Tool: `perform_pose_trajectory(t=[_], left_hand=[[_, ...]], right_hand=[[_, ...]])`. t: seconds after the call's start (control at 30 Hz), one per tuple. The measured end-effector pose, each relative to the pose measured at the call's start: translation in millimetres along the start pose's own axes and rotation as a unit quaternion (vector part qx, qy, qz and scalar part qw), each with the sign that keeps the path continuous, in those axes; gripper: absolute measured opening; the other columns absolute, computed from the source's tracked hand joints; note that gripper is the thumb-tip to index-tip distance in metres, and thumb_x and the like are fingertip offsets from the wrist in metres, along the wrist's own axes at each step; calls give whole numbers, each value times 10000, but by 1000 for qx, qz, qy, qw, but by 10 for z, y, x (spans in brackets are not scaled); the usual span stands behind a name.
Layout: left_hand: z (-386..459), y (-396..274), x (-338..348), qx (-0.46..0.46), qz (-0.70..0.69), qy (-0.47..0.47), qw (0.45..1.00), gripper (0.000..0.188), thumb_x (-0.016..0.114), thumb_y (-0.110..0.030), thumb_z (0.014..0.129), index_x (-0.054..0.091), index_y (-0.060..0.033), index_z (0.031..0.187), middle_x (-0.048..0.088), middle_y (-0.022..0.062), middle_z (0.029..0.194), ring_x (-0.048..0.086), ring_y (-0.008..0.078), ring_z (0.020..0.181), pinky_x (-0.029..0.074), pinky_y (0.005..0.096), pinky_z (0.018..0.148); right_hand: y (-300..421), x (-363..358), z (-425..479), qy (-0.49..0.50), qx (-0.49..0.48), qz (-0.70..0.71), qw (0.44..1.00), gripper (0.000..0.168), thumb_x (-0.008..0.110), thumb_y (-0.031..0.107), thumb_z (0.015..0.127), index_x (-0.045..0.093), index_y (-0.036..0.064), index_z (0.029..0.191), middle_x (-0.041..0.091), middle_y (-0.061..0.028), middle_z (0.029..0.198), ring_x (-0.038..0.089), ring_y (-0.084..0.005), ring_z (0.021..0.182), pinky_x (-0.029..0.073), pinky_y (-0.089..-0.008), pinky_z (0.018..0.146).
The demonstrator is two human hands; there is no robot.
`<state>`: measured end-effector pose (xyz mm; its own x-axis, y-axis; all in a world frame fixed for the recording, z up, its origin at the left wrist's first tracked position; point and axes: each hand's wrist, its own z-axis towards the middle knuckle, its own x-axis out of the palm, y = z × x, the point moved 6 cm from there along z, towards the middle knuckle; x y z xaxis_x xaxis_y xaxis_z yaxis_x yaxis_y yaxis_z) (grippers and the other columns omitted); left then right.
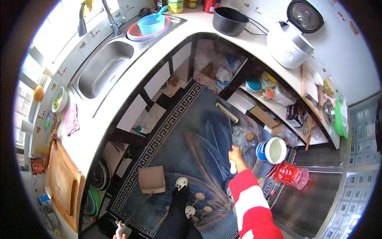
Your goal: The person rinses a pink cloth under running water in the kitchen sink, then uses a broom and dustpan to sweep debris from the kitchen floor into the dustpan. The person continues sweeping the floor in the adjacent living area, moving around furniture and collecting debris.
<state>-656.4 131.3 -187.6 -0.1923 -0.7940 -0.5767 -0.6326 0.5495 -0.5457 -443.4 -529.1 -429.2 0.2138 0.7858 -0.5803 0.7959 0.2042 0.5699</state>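
Note:
My right hand (pixel 235 156) grips the handle of a broom (pixel 226 113), whose pale head rests on the blue patterned floor mat (pixel 179 131), near a clear plastic bag (pixel 239 137) and a round brown item (pixel 249 136). At the bottom edge my left hand (pixel 115 236), mostly cut off, holds the pale grip of a long-handled dustpan (pixel 151 179). The dustpan lies on the mat left of my shoes.
To the right stand a white and blue bucket (pixel 276 150) and a red plastic package (pixel 288 176). Open cabinet shelves (pixel 270 112) curve around the mat. Above are a steel sink (pixel 104 68), a black pot (pixel 230 21) and a rice cooker (pixel 288 44).

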Motion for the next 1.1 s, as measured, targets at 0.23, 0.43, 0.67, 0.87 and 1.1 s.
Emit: perform_pose_trajectory(t=[0.23, 0.43, 0.67, 0.87, 1.1], left_hand=[[48, -371, -121, 39, -1, -3, 999, 325, 404, -18, 853, 481, 60, 1159, 527, 142, 1168, 483, 198, 1095, 326, 285, 948], [193, -750, -204, 54, -33, 11, 998, 295, 437, 3, 827, 528, 60, 1102, 560, 141, 1120, 502, 195, 1074, 337, 287, 939], [496, -600, 15, 57, -4, -23, 998, 292, 469, 21, 815, 534, 51, 1098, 556, 128, 1136, 500, 172, 1080, 340, 270, 928], [379, -411, 82, 22, 6, -156, 988, 201, 622, -153, 778, 592, 31, 855, 604, 98, 710, 527, 142, 641, 425, 305, 615], [-199, 119, -148, -95, -36, -203, 974, 171, 647, -97, 706, 537, 31, 676, 477, 16, 553, 431, 84, 529, 353, 273, 482]], right_hand=[[620, -902, -1362, 252, 175, 105, 946, 483, 537, -3, 792, 384, 33, 1249, 472, -66, 530, 455, -142, 390, 359, -291, 335], [1031, -843, -959, 191, 76, 69, 976, 472, 536, 8, 788, 399, 32, 1240, 491, -78, 542, 473, -150, 399, 376, -297, 351], [1073, 808, 80, 79, -86, -79, 990, 461, 534, 21, 784, 416, 31, 1229, 514, -93, 555, 495, -160, 409, 395, -305, 369], [189, 1272, -1008, 215, -163, -185, 945, 451, 532, 32, 780, 431, 31, 1220, 533, -106, 566, 513, -168, 418, 411, -311, 386], [780, -60, -2043, 393, -81, -294, 867, 441, 531, 45, 775, 448, 30, 1209, 556, -121, 579, 535, -178, 428, 430, -318, 404]])
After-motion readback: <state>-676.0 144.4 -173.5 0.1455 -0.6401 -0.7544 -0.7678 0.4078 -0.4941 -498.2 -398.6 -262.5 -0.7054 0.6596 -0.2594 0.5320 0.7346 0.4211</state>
